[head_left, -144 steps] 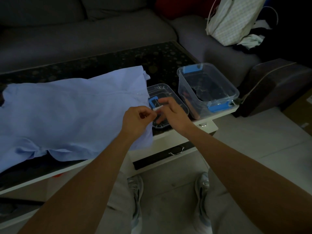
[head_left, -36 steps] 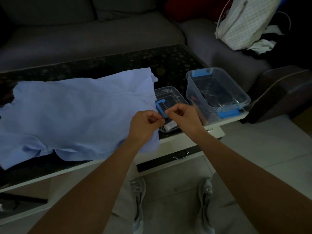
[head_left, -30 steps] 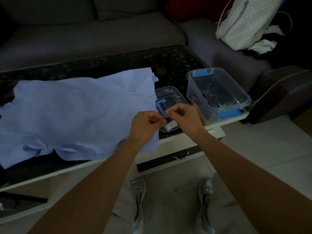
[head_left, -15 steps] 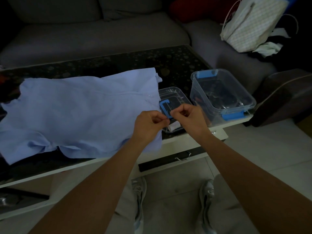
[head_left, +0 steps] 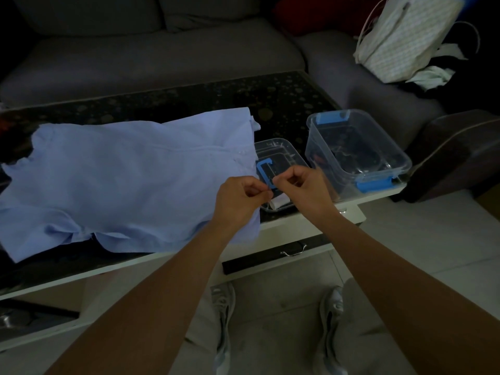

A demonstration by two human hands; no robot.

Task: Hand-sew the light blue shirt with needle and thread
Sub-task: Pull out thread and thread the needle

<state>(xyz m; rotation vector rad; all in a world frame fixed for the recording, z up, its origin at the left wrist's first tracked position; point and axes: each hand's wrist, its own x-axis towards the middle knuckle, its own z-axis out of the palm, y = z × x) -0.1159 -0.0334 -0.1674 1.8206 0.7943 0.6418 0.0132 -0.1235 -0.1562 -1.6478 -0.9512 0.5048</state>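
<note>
A: Where's the shirt (head_left: pixel 130 185)?
B: Spread flat on the counter (head_left: pixel 284 101), its near corner under the left hand (head_left: pixel 240 201).
A: And each grip?
B: Left hand and right hand (head_left: pixel 303 190) both pinch tight on thread (head_left: pixel 269 205), fingertips almost meeting.

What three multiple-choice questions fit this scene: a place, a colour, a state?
1. Where does the light blue shirt lie? A sofa; B table; C floor.
2. What colour are the latches of the clear container? A blue; B red; C green.
3. How are the left hand and right hand? A flat on the shirt; B out of view; C fingertips pinched, nearly meeting.
1 B: it is spread on the table. 2 A: both latches are blue. 3 C: both pinch side by side; what they hold is too fine to tell.
</note>
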